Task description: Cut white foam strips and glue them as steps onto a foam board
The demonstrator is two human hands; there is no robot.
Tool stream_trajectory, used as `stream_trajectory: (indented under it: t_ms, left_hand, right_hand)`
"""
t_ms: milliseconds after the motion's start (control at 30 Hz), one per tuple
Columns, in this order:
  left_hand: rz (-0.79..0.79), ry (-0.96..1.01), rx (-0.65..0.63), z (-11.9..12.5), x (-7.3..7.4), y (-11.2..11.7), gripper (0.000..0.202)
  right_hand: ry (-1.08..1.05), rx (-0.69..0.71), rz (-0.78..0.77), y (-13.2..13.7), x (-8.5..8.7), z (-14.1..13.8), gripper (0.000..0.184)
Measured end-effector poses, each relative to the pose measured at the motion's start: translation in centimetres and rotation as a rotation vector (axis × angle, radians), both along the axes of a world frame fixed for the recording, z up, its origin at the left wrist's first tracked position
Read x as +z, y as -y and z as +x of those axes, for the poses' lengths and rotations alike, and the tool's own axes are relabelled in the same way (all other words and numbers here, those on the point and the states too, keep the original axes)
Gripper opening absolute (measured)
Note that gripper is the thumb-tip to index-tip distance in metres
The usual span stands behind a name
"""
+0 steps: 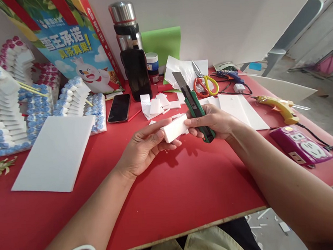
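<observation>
Between both hands, above the red table, is a small white foam block (pixel 175 129). My left hand (pixel 145 144) pinches its left end between thumb and fingers. The fingers of my right hand (pixel 213 121) touch its right end, and the same hand grips a green utility knife (pixel 193 101). The knife's blade is out and points up and away from me. Just behind the block lie several cut white foam pieces (pixel 156 105). To the left, a large white foam sheet (pixel 54 152) leans slightly on blue-and-white craft pieces (pixel 38 113).
A phone (pixel 119 108), scissors (pixel 205 84), a metal bottle (pixel 123 20) and a paint jar (pixel 152 66) stand or lie toward the back. On the right are white boards (pixel 237 109), a yellow glue gun (pixel 281 105) and a purple power strip (pixel 301 146) with cords. The red table (pixel 173 202) ends near my lap.
</observation>
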State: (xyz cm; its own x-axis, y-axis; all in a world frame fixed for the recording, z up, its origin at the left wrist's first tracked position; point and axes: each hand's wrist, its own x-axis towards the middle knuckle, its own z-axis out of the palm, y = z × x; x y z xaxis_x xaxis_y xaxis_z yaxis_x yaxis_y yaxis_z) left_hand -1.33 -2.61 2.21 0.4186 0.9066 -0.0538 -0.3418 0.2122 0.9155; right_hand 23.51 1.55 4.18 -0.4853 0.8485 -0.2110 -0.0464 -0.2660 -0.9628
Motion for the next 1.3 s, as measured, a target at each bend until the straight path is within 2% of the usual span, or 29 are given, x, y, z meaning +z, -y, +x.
stream_trajectory:
  t_ms: [167,433,667,900,1133,1300]
  left_hand:
    - [0.007,0.020,-0.010,0.0,0.1,0.0,0.027]
    - [-0.055,0.063,0.021,0.3,0.2,-0.2,0.030]
    - [-0.085,0.051,0.064,0.5,0.5,-0.2,0.037]
    - [0.007,-0.034,0.136,0.6,0.0,-0.4,0.047]
    - [0.123,-0.059,0.145,0.8,-0.1,-0.3,0.052]
    - [0.109,-0.054,0.186,0.9,-0.3,-0.4,0.057]
  right_hand:
    - [-0.011,0.019,-0.025,0.1,0.0,-0.1,0.030]
    - [-0.018,-0.078,-0.140,0.2,-0.1,-0.8,0.037]
    - [0.003,-0.136,-0.115,0.3,0.1,-1.1,0.038]
    - [0.060,-0.205,-0.051,0.3,0.2,-1.3,0.041]
    - [-0.006,-0.178,-0.113,0.5,-0.4,-1.8,0.037]
    - [-0.039,-0.206,-0.147,0.7,-0.6,-2.3,0.037]
